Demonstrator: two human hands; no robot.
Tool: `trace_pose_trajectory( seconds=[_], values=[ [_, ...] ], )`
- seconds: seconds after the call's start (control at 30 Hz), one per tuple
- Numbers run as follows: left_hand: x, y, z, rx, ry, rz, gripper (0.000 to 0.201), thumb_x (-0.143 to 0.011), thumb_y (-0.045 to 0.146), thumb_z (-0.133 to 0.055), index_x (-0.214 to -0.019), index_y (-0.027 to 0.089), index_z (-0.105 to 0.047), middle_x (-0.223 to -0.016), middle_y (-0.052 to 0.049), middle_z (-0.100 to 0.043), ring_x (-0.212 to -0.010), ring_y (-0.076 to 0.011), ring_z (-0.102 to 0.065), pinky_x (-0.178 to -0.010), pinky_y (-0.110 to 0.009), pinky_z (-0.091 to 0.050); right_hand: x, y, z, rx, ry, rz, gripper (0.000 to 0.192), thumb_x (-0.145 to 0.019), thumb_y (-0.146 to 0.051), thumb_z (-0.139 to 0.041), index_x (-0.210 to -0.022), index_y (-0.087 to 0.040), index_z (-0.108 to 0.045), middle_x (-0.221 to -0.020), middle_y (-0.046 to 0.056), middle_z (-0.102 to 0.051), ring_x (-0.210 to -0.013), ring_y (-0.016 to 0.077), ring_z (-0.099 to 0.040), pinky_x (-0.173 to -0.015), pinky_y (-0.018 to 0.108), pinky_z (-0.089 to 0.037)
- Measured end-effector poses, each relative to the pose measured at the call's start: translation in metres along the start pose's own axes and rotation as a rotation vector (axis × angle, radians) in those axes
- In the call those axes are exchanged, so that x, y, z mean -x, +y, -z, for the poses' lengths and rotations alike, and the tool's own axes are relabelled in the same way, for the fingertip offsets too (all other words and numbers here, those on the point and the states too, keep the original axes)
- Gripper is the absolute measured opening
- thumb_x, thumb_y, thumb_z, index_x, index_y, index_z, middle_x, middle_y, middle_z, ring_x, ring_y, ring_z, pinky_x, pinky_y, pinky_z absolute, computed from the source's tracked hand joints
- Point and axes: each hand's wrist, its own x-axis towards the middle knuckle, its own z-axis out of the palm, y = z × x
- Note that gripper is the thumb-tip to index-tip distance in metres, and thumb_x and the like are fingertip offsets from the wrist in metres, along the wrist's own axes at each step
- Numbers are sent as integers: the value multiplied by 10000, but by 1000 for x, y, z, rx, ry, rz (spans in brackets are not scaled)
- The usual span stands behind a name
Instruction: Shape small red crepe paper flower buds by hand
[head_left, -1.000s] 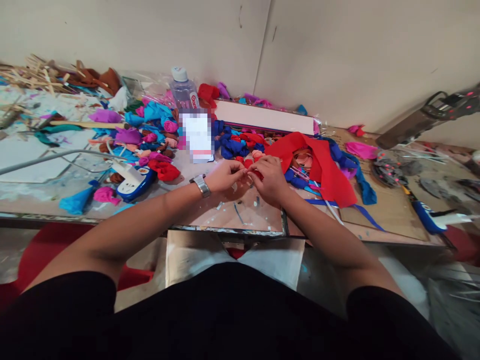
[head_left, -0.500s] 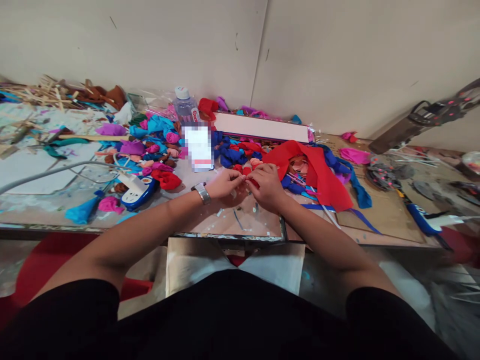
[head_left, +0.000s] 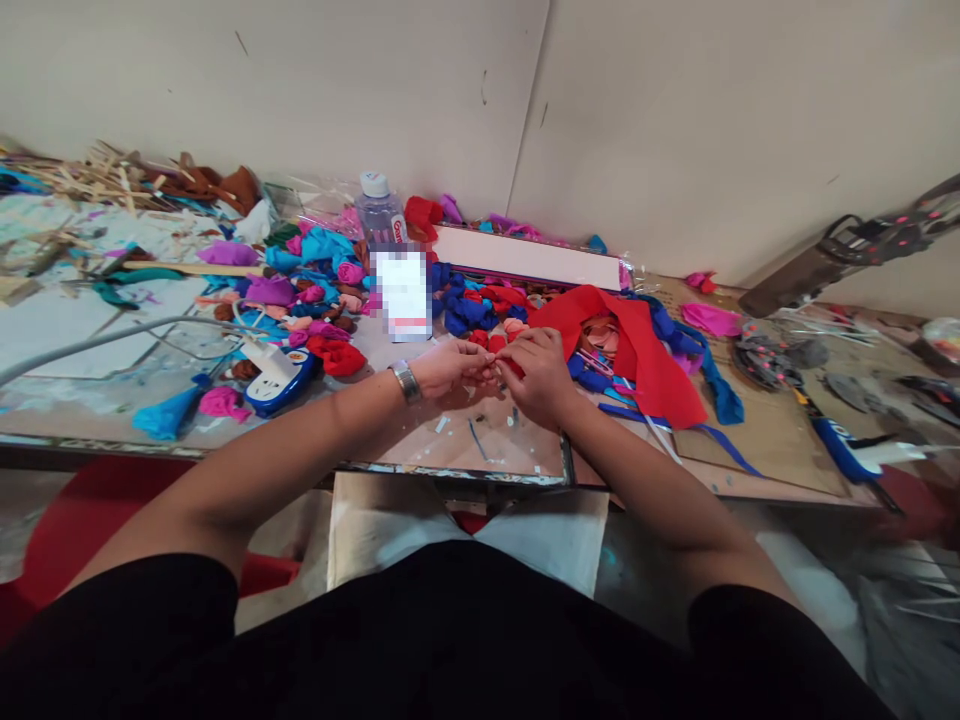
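Note:
My left hand (head_left: 452, 368), with a metal-band watch at the wrist, is closed in a pinch. Its fingertips meet those of my right hand (head_left: 536, 372) above the front of the table. The right fingers are bent and pinched together, and a little red shows among them. What the left fingertips pinch is too small and covered to make out. Right behind the hands lie crumpled blue pieces (head_left: 457, 305) and red and peach rolled pieces. A long red crepe-like strip (head_left: 660, 365) drapes over the pile to the right of my right hand.
A phone (head_left: 405, 300) with a blurred screen leans before a clear bottle (head_left: 381, 218). On the left are a power strip (head_left: 281, 385) with a cable, green-handled pliers (head_left: 112, 292) and wood sticks (head_left: 97, 180). A blue-handled tool (head_left: 844, 445) lies at the right on cardboard (head_left: 772, 440).
The left hand has turned slightly, so more of its curled fingers show. Both hands stay together at the same spot. The view has shifted a little.

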Motion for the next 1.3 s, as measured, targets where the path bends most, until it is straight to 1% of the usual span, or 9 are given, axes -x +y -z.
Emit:
trace_pose_trajectory(
  seconds=[0.13,0.23,0.33,0.5,0.6,0.9,1.03,1.2,1.3],
  values=[
    [-1,0,0,-37,7,-20,464,-704,524,-997,-798,140,-754,-751,-62,-750,-687,-124,-688,-730,-291,-598,-1,1,1,4,-36,-14,238,-1083,-369,-580,-1019,-230,-763,-1051,77,-826,-1135,290,-623,-1098,502,-333],
    [-2,-2,3,-178,10,-112,492,-738,600,-938,-807,151,-751,-790,-67,-766,-705,-133,-685,-719,-290,-569,-1,2,1,-1,-50,-19,235,-1072,-369,-588,-1014,-228,-766,-1050,86,-826,-1134,297,-619,-1089,508,-332],
    [-2,-2,6,-447,34,-262,494,-824,646,-834,-848,158,-764,-806,-59,-773,-698,-143,-666,-691,-284,-527,-1,3,0,3,-54,-14,233,-1071,-372,-588,-1015,-228,-763,-1049,93,-822,-1134,302,-614,-1084,513,-331],
    [3,2,7,-1011,170,-549,333,-991,478,-655,-883,188,-777,-790,-37,-752,-681,-154,-594,-670,-297,-405,1,5,-3,3,-68,-14,202,-1056,-367,-622,-1004,-222,-752,-1036,92,-816,-1126,303,-607,-1058,505,-339],
    [5,3,5,-1171,206,-651,295,-1024,418,-618,-912,198,-779,-812,-47,-755,-704,-173,-597,-694,-322,-381,1,6,-4,-9,-56,-16,157,-1032,-349,-660,-1009,-221,-748,-1029,84,-817,-1128,303,-613,-1058,503,-341],
    [6,3,4,-1194,225,-678,301,-1058,426,-584,-989,206,-777,-915,-58,-799,-797,-197,-668,-752,-319,-426,0,8,-5,-33,-46,-54,155,-1030,-346,-668,-1021,-221,-759,-1042,88,-818,-1147,306,-615,-1044,493,-351],
    [9,5,3,-1183,241,-682,311,-1055,442,-595,-970,197,-766,-861,-39,-782,-753,-180,-652,-738,-307,-425,0,7,-5,-39,-12,-66,183,-1044,-366,-666,-1017,-222,-775,-1054,85,-826,-1155,303,-636,-1062,487,-356],
    [10,5,1,-1057,245,-637,351,-1047,501,-609,-955,193,-750,-824,-11,-765,-698,-148,-631,-696,-280,-432,-1,5,-3,-48,6,-98,177,-1048,-349,-658,-1031,-246,-801,-1112,78,-841,-1193,316,-634,-1079,501,-340],
    [11,4,0,-1061,242,-635,347,-1048,496,-605,-965,196,-759,-833,-18,-776,-714,-156,-644,-702,-286,-437,-1,6,-3,-58,5,-102,207,-1060,-352,-632,-1006,-245,-801,-1069,77,-839,-1187,314,-636,-1078,504,-341]
  ],
)
